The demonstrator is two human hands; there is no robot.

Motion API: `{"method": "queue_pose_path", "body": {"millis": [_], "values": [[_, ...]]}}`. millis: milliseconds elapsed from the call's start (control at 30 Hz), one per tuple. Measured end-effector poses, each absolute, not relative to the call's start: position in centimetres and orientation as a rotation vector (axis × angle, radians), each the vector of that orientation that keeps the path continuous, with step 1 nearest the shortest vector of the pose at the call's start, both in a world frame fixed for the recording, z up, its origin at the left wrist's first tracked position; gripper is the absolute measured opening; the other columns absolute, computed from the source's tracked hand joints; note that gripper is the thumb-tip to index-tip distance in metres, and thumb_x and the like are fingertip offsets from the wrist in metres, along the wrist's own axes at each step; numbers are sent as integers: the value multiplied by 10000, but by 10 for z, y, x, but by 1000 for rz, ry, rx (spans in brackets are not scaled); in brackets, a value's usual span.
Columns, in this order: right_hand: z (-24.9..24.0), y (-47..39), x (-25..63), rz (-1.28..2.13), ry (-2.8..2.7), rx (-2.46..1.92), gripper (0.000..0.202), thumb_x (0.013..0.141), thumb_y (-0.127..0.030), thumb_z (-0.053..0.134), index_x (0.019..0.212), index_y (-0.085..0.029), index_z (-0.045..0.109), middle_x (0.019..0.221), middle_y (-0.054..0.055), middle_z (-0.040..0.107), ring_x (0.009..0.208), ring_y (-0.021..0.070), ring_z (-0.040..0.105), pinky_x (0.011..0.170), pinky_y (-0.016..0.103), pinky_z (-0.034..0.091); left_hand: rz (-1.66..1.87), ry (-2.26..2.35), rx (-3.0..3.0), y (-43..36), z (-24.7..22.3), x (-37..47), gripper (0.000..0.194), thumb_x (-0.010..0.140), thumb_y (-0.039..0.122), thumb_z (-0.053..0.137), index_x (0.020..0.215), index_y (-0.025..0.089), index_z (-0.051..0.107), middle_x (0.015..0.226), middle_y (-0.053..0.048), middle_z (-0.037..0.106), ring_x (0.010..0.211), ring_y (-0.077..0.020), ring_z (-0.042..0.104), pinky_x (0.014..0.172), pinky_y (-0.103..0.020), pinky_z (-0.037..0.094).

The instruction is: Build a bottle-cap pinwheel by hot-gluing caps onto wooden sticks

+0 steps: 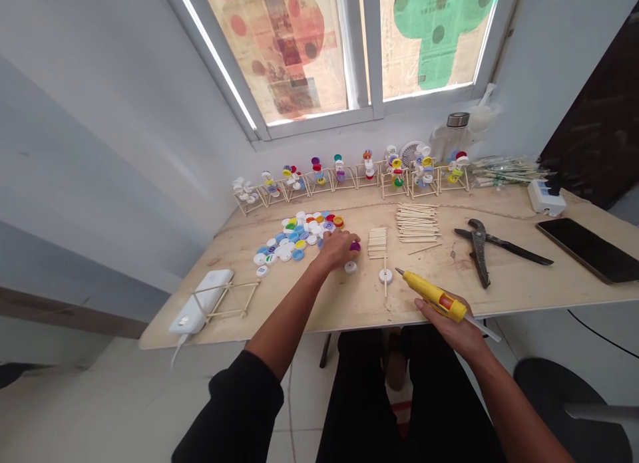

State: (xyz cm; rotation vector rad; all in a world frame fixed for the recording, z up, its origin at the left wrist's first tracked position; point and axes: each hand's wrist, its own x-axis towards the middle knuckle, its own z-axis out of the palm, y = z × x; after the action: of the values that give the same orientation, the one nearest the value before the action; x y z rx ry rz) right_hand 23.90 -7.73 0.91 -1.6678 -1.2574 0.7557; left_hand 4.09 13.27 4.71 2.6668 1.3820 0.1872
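- Right hand [455, 326] wraps a yellow glue gun [430, 292] at the desk's [344, 308] edge.
- Left hand [338, 250] meets a purple cap [355, 247] beside the cap pile [295, 235]; its grip cannot be told.
- Seemingly light and stiff, the cap suits a rim pinch.

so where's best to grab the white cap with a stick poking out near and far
Probably pinch the white cap by the left and right of its rim, coming from above and left: it lies flat, the stick takes up its near and far sides, and the yellow glue gun points in from the right.
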Motion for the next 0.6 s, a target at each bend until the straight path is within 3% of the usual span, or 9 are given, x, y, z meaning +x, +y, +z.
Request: {"method": "queue_pose_path", "body": {"millis": [267, 467, 600], "values": [[10, -78, 238, 735, -1251, -1642, 321, 743, -488, 602, 634, -195, 533, 540, -27, 506, 516, 115, 456, 490, 234, 380, 308, 1407, 2602, 125, 54, 33, 202, 719, 231, 604, 915, 246, 649, 976, -47, 685, 975, -271, 572, 832, -402, 388], [15, -81, 237, 753, -1248, -1632, 292, 750, -463, 605, 690, -178, 588, 592, -8, 556, 574, 141, 504, 542, 250, 408, 907, 1335, 2093, 97, 55, 11, 384, 752, 266, 561, 1133, 224, 590, 936, -32, 674, 842, -177, 607, 752, -309, 473], [14, -80, 238, 744, -1242, -1662, 288, 741, -459, 617, 703, -174, 605, 595, -1, 564, 577, 148, 522, 540, 253, 415, 1039, 1277, 1818, 68, 45, 1, 359, 756, 325, 564, 1089, 206, 622, 944, -43, 673, 800, -165, 610, 718, -298, 485]]}}
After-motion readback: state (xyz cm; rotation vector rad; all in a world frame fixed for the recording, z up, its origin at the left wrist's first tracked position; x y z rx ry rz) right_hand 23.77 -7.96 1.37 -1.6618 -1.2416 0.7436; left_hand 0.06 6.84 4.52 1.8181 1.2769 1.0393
